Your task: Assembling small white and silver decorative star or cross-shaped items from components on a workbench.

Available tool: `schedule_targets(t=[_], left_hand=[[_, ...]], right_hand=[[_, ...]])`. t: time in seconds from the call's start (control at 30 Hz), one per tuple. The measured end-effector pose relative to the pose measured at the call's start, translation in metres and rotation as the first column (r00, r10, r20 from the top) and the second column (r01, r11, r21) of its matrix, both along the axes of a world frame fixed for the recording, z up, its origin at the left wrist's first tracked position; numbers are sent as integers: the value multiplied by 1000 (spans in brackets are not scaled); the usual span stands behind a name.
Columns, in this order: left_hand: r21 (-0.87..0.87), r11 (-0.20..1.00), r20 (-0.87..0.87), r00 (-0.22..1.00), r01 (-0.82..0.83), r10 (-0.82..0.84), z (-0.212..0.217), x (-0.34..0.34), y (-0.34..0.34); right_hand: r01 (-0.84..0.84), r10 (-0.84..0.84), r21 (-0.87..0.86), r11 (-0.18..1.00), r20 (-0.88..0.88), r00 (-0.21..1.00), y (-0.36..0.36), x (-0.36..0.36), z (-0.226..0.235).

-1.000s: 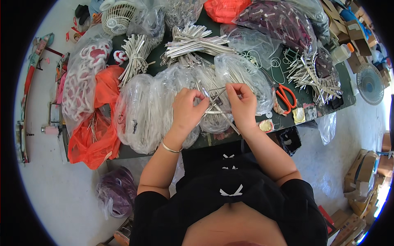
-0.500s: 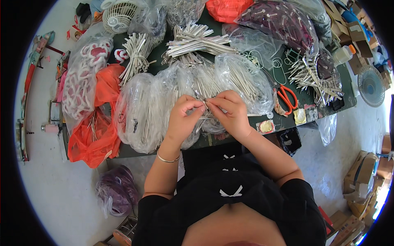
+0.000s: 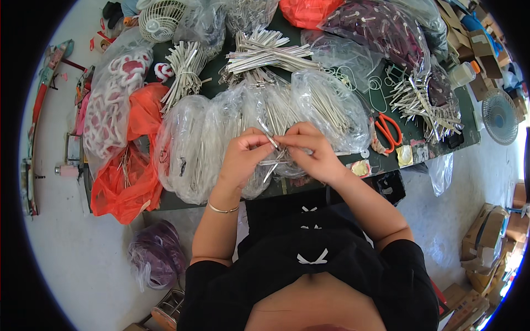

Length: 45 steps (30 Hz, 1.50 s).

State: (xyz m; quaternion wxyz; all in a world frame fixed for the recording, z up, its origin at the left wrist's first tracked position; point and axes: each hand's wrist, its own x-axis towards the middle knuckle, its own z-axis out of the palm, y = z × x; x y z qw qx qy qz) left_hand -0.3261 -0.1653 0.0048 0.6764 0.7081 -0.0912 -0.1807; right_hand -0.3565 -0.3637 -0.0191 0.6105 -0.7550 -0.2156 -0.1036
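My left hand (image 3: 243, 157) and my right hand (image 3: 312, 149) meet over the near edge of a dark green table (image 3: 419, 135). Both pinch the same small bunch of thin silver metal clips (image 3: 271, 150), which sticks out between the fingertips and hangs below them. Under and behind the hands lie clear plastic bags (image 3: 204, 138) stuffed with more silver clips. A gold bangle (image 3: 222, 209) sits on my left wrist.
Bundles of silver clips (image 3: 265, 49) lie at the back, and another loose heap (image 3: 422, 105) at the right. Orange scissors (image 3: 388, 131) rest right of the bags. Orange bags (image 3: 130, 171) hang at the left; a purple bag (image 3: 157, 256) is on the floor. A small fan (image 3: 163, 19) stands at the back, cardboard boxes (image 3: 491, 243) at the right.
My hands, apart a second ago with clips held loosely between them, have closed together and now pinch the clips at one spot. Nothing else on the table moved.
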Motion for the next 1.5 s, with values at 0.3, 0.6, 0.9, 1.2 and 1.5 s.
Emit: schedule_targets(t=[0.3, 0.6, 0.9, 1.2, 1.5], left_hand=[[83, 995, 132, 989, 52, -62, 6, -1, -1], [110, 957, 96, 956, 268, -279, 28, -17, 1], [-92, 935, -126, 928, 342, -352, 31, -29, 8], [-17, 968, -314, 918, 249, -242, 40, -20, -16], [-28, 947, -397, 866, 321, -305, 26, -16, -15]], right_hand=[[-48, 32, -72, 996, -209, 977, 17, 23, 11], [55, 224, 442, 896, -553, 803, 7, 21, 27], [73, 7, 213, 974, -353, 936, 6, 21, 37], [32, -36, -35, 999, -117, 993, 16, 11, 44], [182, -187, -238, 954, 2, 982, 12, 4, 47]])
